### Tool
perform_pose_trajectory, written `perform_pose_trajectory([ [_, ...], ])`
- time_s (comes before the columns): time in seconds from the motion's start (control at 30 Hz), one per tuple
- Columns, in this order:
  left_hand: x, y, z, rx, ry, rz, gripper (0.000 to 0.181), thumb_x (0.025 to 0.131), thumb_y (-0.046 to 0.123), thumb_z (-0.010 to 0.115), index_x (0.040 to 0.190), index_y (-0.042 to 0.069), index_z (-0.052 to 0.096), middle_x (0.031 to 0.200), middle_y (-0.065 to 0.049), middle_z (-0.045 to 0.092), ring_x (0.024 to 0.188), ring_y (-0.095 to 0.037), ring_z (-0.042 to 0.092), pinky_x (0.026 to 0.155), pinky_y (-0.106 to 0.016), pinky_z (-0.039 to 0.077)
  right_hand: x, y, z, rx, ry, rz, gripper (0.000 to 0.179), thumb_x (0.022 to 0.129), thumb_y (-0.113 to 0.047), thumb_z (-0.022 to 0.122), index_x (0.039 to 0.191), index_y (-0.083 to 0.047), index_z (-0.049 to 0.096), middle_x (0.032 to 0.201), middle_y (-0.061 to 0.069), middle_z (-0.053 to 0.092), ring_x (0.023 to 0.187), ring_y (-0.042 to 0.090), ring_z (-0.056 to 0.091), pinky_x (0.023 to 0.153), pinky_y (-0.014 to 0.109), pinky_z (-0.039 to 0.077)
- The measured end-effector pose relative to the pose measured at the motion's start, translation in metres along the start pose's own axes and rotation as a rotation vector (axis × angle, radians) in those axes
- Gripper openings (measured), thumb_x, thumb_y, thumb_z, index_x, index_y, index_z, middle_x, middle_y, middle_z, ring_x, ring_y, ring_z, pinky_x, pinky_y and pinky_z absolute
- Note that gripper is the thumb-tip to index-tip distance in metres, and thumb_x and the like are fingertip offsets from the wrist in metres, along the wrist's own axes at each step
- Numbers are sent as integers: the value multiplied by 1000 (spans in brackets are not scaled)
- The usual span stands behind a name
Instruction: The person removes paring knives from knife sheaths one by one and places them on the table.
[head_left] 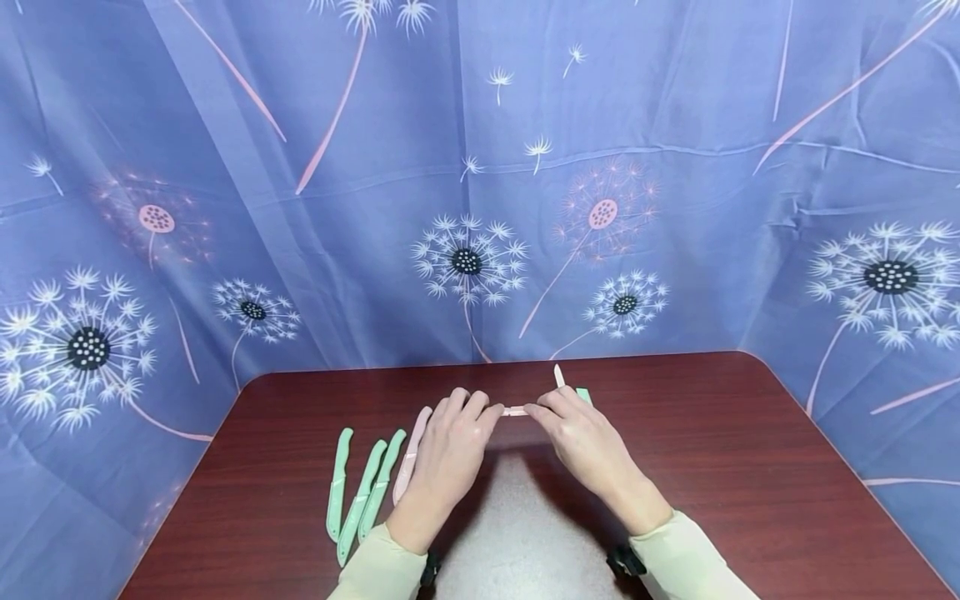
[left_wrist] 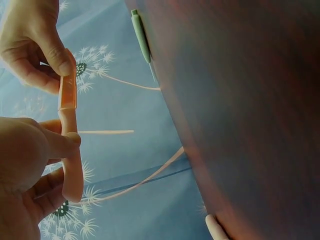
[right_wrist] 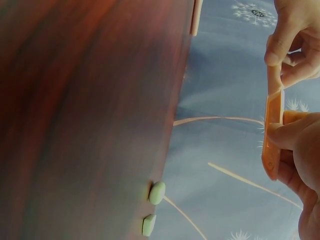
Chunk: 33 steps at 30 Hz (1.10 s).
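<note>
Writing: you have a faint mark on the sheath [left_wrist: 68,95] of the pink knife [head_left: 515,411], seen in the left wrist view; too small to read. You can read no brand on any piece.
Knife position: you hold it up level between your two hands, near the table's far edge in the head view; handle [left_wrist: 73,175] and sheath meet end to end.
Left grip: your left hand [head_left: 453,442] is closed on the handle, thumb against fingers.
Right grip: your right hand [head_left: 592,446] pinches the sheath, thumb on its face and fingers behind.
Left of you: three green knives [head_left: 337,485] lie on the table [head_left: 720,467], two of them close together; a second pink knife [head_left: 410,457] lies just beside your left hand, partly covered by it.
Past your right hand: a pale tip [head_left: 559,376] and a green end [head_left: 583,396] show, the rest hidden.
Backdrop: blue cloth [head_left: 375,250] with dandelion print.
</note>
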<state>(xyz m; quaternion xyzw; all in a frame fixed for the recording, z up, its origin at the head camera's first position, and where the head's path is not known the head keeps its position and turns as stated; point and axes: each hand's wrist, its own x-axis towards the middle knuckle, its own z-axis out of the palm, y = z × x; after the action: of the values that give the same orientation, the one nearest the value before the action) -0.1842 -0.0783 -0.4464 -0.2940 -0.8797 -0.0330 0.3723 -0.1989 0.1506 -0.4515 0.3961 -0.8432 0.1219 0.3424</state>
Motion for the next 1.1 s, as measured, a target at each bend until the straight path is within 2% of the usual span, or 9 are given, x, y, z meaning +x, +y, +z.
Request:
perform_pose_trajectory([
  [0.07,0,0,1,-5,7,7,25,95,9,60,110,10,80,98,-4,63,88,-30,59,66,-35,46,0,0,0,-1,-1,0,35,84,14,74,113,-5,77,102,3,67,97,24,63,80,36,59],
  [0.37,-2,1,0,82,24,-31,30,99,18,54,110,20,82,98,3,62,86,-24,58,53,-35,36,-1,1,0,3,6,-12,35,84,15,73,113,-4,78,101,3,67,95,23,63,80,35,58],
  [0.77,-1,-2,-2,54,15,-35,30,99,16,54,109,17,82,98,1,63,87,-25,58,53,-36,40,1,3,1,-2,26,-23,34,85,13,72,113,-4,78,100,3,67,91,23,62,77,35,57],
  [1.1,-1,-3,-2,16,27,-24,27,97,11,58,109,15,82,97,-1,64,88,-27,59,61,-34,46,0,3,0,3,32,-19,34,84,14,72,113,-4,78,100,3,67,91,23,63,78,35,57],
])
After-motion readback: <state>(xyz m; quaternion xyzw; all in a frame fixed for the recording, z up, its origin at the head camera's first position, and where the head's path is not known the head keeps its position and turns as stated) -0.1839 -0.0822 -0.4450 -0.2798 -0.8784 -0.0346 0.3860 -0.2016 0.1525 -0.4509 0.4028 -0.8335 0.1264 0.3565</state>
